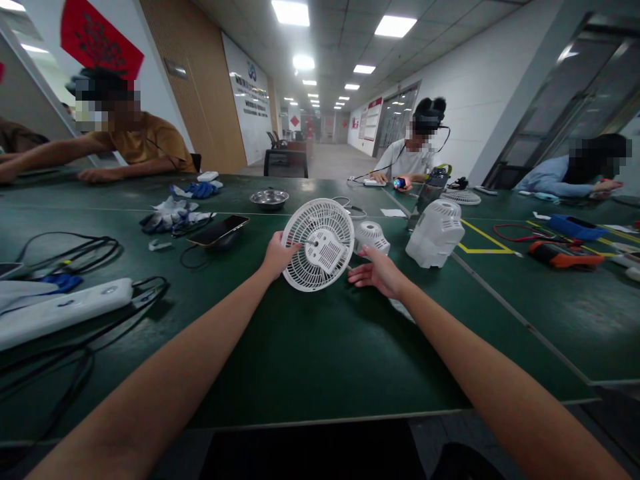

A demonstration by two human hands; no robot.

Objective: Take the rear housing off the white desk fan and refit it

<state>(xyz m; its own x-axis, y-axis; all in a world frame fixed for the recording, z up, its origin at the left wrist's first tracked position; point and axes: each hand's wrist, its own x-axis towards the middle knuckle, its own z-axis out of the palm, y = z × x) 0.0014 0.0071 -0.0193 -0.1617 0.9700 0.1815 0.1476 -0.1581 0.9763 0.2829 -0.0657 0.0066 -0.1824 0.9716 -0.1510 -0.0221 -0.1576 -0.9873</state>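
Observation:
My left hand (279, 256) grips the left rim of a round white fan grille (319, 245), holding it up and tilted above the table. A panel with slots sits at the grille's centre. Just right of the grille is my right hand (375, 272), palm turned inward, thumb and fingers apart; whether a fingertip touches the rim I cannot tell. Behind that hand stands a small white vented housing (371, 237), partly covered by it. A taller white plastic housing (436, 233) stands upright farther right.
On the green table (310, 373) are a metal bowl (269, 199), a phone (219, 231), gloves (173, 215), a white power strip (70, 308) with black cables, and an orange meter (565, 255). Another grille (461, 197) lies farther back. Several people sit around the table.

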